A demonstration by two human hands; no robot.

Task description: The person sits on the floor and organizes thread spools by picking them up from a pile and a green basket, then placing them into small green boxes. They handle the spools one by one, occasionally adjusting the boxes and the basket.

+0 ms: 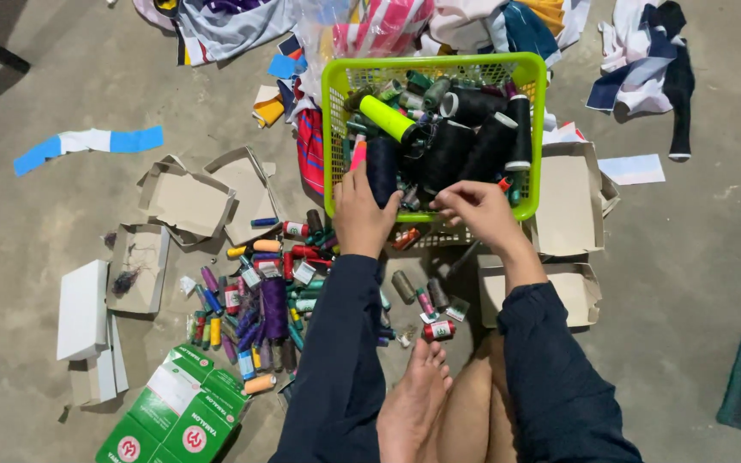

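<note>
A lime-green plastic basket (329, 129) full of thread cones and spools sits on the concrete floor in front of me. My left hand (360, 214) grips a dark navy thread cone (382, 170) at the basket's near edge. At the front rim, my right hand (478, 210) has its fingers pinched together on something small that I cannot make out. A bright yellow-green cone (386, 117) and several black cones (473, 137) lie inside the basket.
Many small coloured spools (259, 291) lie scattered on the floor to my left. Open cardboard boxes (189, 199), white boxes (81, 309) and green boxes (177, 416) surround them. More cardboard boxes (568, 206) are at the right. Cloth piles (645, 60) lie beyond the basket. My bare foot (413, 403) rests below.
</note>
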